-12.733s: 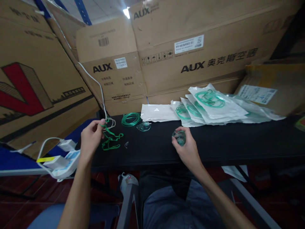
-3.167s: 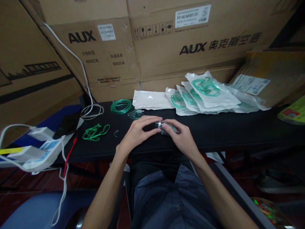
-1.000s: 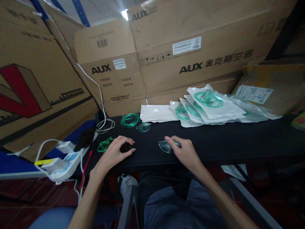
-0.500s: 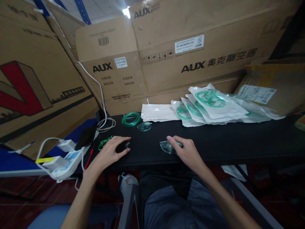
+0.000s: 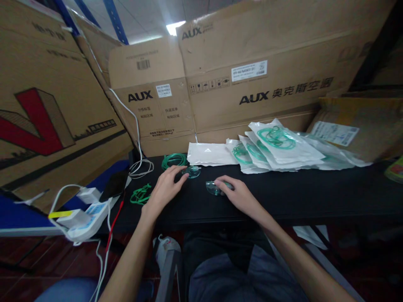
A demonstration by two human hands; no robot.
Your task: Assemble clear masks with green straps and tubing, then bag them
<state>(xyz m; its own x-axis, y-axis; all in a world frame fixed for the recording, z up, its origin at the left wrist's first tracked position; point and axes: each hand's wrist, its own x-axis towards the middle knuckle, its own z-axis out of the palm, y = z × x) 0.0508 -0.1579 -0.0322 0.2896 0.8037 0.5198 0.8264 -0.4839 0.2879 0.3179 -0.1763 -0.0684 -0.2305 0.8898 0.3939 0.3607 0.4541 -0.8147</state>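
Far left, off the table's left end: a white power strip [image 5: 82,212] with white cables and a red lead trailing down. At the table's [image 5: 315,197] back-left corner, a coiled white cable [image 5: 141,167]. In front of it, near the left end, a loose tangle of green straps [image 5: 140,195].

Your left hand [image 5: 163,189] lies palm down, forearm angled up from the front edge toward the back. Fingers stretched forward and slightly spread, not closed on anything; the fingertips [image 5: 180,171] touch or nearly touch a small clear mask [image 5: 191,171] that sits just in front of a coil of green tubing [image 5: 174,160] near the back edge. Contact cannot be confirmed.

Half a second ago this hand lay flat nearer the front edge, beside the green straps, over a small clear piece; it has since moved back and to the right.

Your right hand [image 5: 237,193] rests palm down at mid-table, fingers curved loosely over a second clear mask [image 5: 215,188], fingertips on its top. The mask lies on the table, pressed rather than lifted. Hand and mask now sit slightly further left and back than before.

Right of this, along the back edge: a flat white pouch [image 5: 210,153], then a fanned stack of sealed bags [image 5: 283,144] holding green tubing. Cardboard boxes [image 5: 252,79] stand behind.
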